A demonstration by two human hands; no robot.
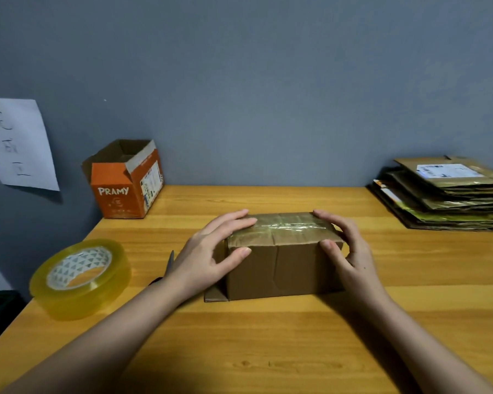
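Observation:
A small brown cardboard box (pixel 282 263) stands in the middle of the wooden table (pixel 268 336). Clear tape runs along its top seam. My left hand (pixel 214 251) holds its left end, fingers laid over the top edge and thumb on the front face. At the right end, my right hand (pixel 345 245) grips the box the same way, fingers over the top corner and thumb on the front. A loose flap pokes out at the bottom left of the box.
A large roll of clear tape (pixel 80 277) lies at the table's left edge. Scissors (pixel 168 265) lie partly hidden behind my left wrist. An open orange box (pixel 125 180) stands at the back left. Flattened cartons (pixel 444 194) are stacked at the back right.

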